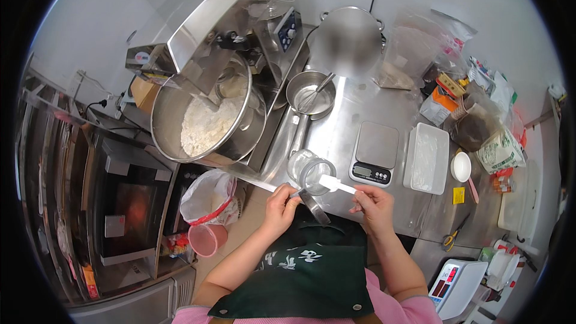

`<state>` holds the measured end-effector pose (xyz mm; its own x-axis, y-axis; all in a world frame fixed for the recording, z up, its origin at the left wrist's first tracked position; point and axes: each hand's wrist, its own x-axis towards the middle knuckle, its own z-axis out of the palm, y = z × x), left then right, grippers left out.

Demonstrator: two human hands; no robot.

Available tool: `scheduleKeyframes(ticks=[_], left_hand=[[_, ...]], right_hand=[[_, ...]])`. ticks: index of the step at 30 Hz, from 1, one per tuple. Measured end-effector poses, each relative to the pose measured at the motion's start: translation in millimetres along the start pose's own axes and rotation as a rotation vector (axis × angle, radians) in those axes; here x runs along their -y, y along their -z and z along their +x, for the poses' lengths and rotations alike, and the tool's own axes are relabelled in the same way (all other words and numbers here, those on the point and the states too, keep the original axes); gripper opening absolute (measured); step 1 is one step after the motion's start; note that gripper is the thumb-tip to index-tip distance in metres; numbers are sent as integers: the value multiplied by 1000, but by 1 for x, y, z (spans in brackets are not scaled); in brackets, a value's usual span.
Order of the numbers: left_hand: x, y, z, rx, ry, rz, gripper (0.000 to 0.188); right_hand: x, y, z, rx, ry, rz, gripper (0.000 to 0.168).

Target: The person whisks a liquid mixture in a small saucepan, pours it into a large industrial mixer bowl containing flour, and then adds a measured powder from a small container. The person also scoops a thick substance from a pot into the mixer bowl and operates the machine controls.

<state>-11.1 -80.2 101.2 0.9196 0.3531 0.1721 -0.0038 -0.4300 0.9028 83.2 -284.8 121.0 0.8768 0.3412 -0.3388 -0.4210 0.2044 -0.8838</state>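
Note:
My left hand [280, 209] grips a dark grey round piece [315, 208], seen nearly edge-on, which looks like a lid. Just beyond it a clear glass jar [318, 175] has its mouth tilted towards me; what supports it is hard to make out. In my right hand [374, 209] is a white spatula [344, 186]. White stuff clings to its blade, which is at the jar's rim. Beyond the jar lies the handle of a steel saucepan [294, 94] with a wire whisk [312, 96] in it. A digital kitchen scale [375, 146] stands right of the jar.
At left, a stand mixer's steel bowl [245, 135] holds flour-like powder. A large pot [353, 13] stands behind. Rightward are a white tray [427, 162], small bowl [461, 167], scissors [450, 239], bags [501, 150] and a second scale [463, 283]. A lined bin [204, 189] stands below the counter.

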Motion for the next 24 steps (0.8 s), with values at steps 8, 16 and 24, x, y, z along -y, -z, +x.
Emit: scheduleKeyframes(ticks=[8,16,24], left_hand=[[8,19,-32,-74,90,-85,6],[6,39,-43,-76,104,-134,6],[16,49,-36,-89,210,-247,4]], right_hand=[[56,-50,27,239,89,-58,15],[80,-205,91,443,400,-251,16],[87,-177,77,325,388,-252,12]])
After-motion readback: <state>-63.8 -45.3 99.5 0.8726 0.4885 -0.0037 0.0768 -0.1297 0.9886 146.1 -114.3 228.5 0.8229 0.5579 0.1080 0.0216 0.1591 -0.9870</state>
